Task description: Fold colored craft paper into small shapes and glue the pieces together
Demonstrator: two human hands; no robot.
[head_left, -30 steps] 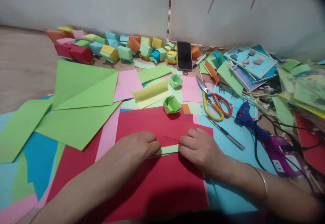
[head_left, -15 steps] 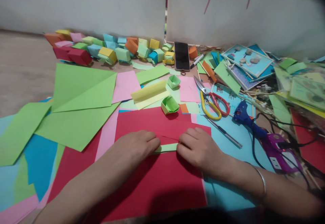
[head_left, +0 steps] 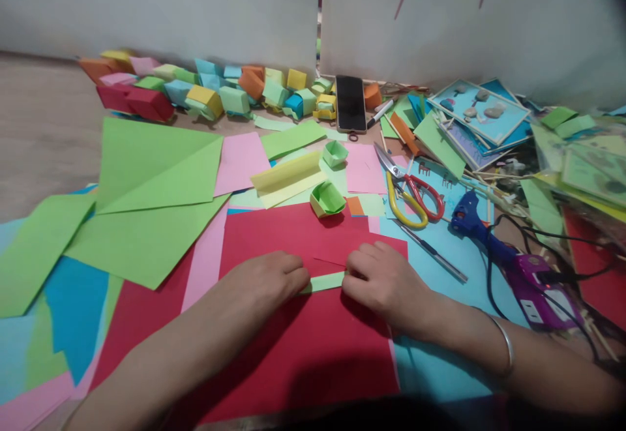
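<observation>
Strip of pale green paper point(head_left: 325, 282), narrow, spans the gap between two bare hands, over a large red paper sheet point(head_left: 337, 353). Left hand point(head_left: 274, 278): fingers curled, pinching the strip's left end. Right hand point(head_left: 379, 281): fingers folded in, gripping the right end; thin silver bangle point(head_left: 510, 349) on that forearm. Fingertips partly hidden on both.

Beyond the hands, an open box of folded bright green paper point(head_left: 328, 200) sits at the red sheet's far edge; a smaller mint-green paper box point(head_left: 335, 155) stands just behind it. Creased yellow paper point(head_left: 288, 180) to their left. Right of the boxes: scissors with one yellow and one red handle point(head_left: 426, 195), blades spread; slim dark-and-silver pen-like tool point(head_left: 433, 252) just below them. Farther right, blue glue gun point(head_left: 482, 225) near a purple socket block point(head_left: 542, 297). Black-screened phone point(head_left: 351, 105) near the pale wall point(head_left: 195, 14), beside a row of multicoloured folded paper boxes point(head_left: 149, 104).
</observation>
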